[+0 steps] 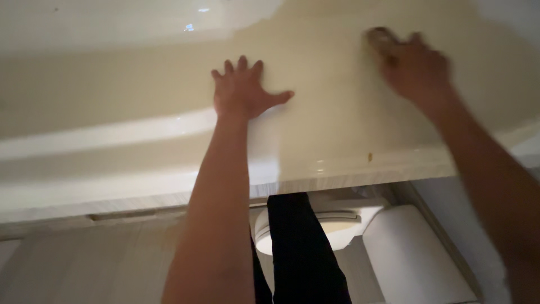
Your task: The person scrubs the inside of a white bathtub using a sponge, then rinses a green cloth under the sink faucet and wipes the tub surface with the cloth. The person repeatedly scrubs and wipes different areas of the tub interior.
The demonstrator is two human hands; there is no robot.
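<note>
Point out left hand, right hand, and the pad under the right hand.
left hand (243, 91), head view, back of the hand, flat on the counter.
right hand (415, 68), head view, back of the hand, blurred.
pad (379, 37), head view, the brownish end showing past the fingers.

I see the glossy beige surface (337, 129) lying open between my left hand (242, 90), pressed flat at the middle, and my right hand (413, 67) at the far right, so a grip could slide through there. Left of the flat hand the surface runs bare too. Below its near edge, a white toilet (337, 225) crowds the floor on the right.
</note>
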